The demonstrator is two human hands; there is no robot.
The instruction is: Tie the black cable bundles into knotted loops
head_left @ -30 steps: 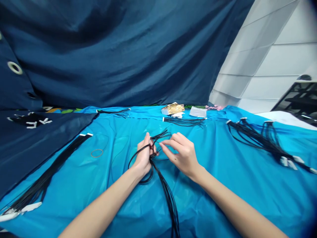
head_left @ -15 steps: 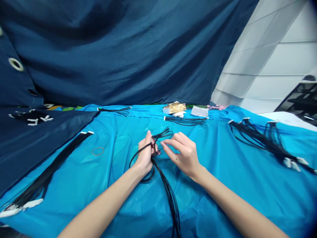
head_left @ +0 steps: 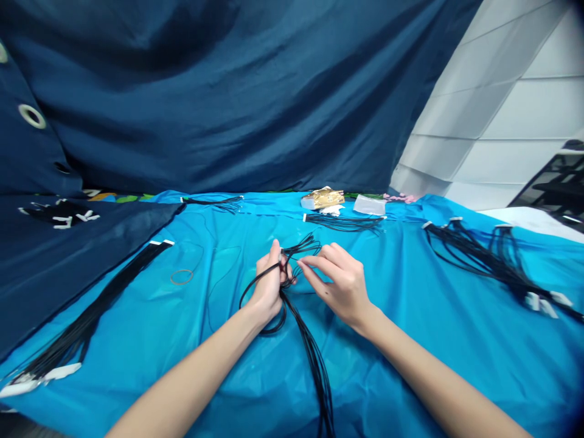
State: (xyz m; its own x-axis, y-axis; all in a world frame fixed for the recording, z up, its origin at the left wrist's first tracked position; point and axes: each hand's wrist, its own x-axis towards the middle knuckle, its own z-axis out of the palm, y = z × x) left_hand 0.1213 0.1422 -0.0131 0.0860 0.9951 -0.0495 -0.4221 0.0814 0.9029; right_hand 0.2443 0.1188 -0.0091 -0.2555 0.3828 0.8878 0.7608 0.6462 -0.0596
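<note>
My left hand [head_left: 268, 281] is closed around a bundle of thin black wires [head_left: 314, 359], with the thumb pointing up. Loose wire ends fan out to the right above the fist, and a loop of wire hangs on its left side. The long part of the bundle runs down over the blue sheet toward me. To the right, my right hand [head_left: 340, 277] pinches the end of a single black wire [head_left: 293, 259] between thumb and forefinger. The fingers of my left hand partly hide the middle of the bundle.
Blue sheeting [head_left: 387, 365] covers the table. Wire bundles with white connectors lie at the left [head_left: 100, 304], right [head_left: 483, 258] and back [head_left: 342, 222]. A thin brown ring [head_left: 182, 277] rests left of my hands. Gold packaging [head_left: 326, 198] sits at the back, before a dark blue curtain [head_left: 228, 97].
The whole view has shifted slightly, with things appearing a little farther right. The thumb and forefinger of my right hand have come together on the wire end. My left hand keeps its grip.
</note>
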